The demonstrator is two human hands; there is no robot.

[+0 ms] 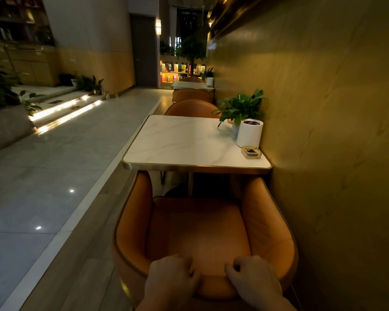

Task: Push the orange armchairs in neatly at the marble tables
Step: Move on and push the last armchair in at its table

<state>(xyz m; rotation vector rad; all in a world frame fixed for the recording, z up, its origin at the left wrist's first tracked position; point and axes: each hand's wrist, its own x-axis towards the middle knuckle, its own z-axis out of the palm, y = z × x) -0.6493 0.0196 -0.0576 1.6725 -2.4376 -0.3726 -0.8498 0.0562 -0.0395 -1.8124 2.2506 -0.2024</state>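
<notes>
Orange leather covers the curved armchair [200, 232], its arm fronts tucked just under the gold-edged marble table [184, 142] beside the wall. The left hand [171, 281] and right hand [254, 279] both curl over its backrest top, gripping it.

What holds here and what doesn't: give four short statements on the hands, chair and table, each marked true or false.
1. The left hand and the right hand both hold the armchair by its backrest top. True.
2. The white cylinder stands on the marble table at its aisle side. False: it stands on the wall side, beside the plant.
3. The glass ashtray lies on the seat. False: it lies on the table's near wall-side corner.
4. A second armchair stands at the table's far side. True.
</notes>
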